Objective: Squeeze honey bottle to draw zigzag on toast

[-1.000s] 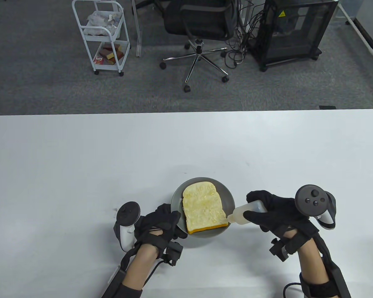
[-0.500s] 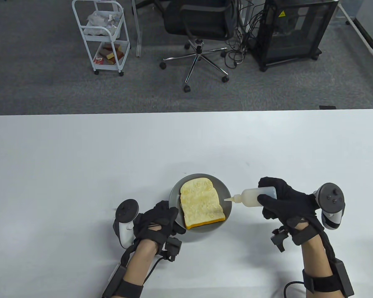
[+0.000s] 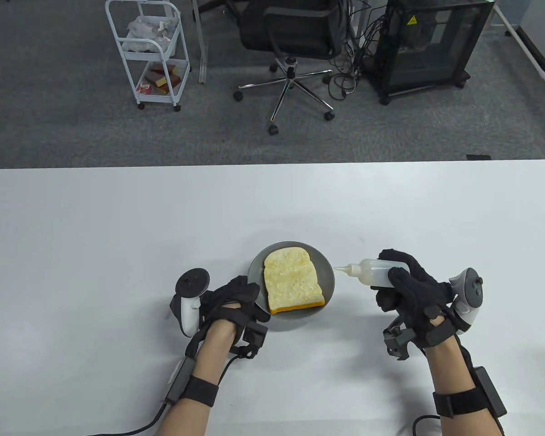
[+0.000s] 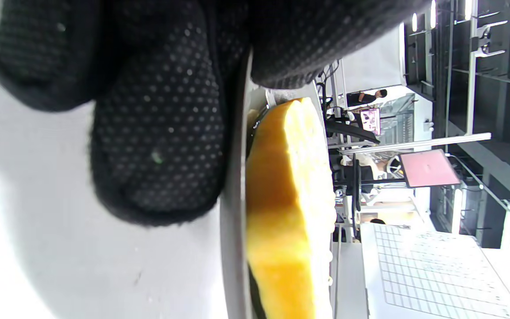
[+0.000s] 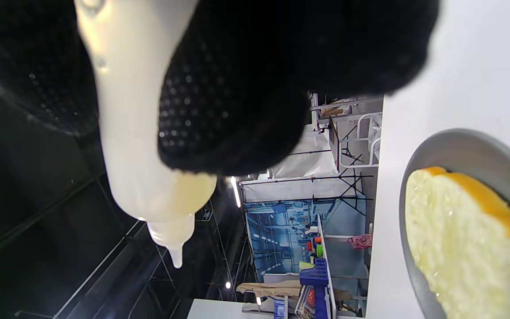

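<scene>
A slice of toast [image 3: 292, 284] with a glossy top lies on a grey plate [image 3: 255, 271] near the table's front middle; both also show in the left wrist view, toast [image 4: 288, 208] and plate [image 4: 233, 230], and in the right wrist view, toast [image 5: 463, 239] and plate [image 5: 450, 144]. My left hand [image 3: 229, 302] grips the plate's left rim. My right hand [image 3: 408, 286] grips a pale squeeze honey bottle [image 3: 370, 271], which also shows in the right wrist view [image 5: 135, 133]. The bottle lies nearly level, nozzle pointing left, just right of the plate and off the toast.
The white table [image 3: 118, 227] stretches wide around the plate. Beyond its far edge stand a white cart [image 3: 150, 54], an office chair [image 3: 290, 41] and a black cabinet [image 3: 427, 45] on the carpet.
My right hand has drawn the bottle away from the toast's front right corner, to the right and up. My left hand has slid the plate with the toast away from me.
</scene>
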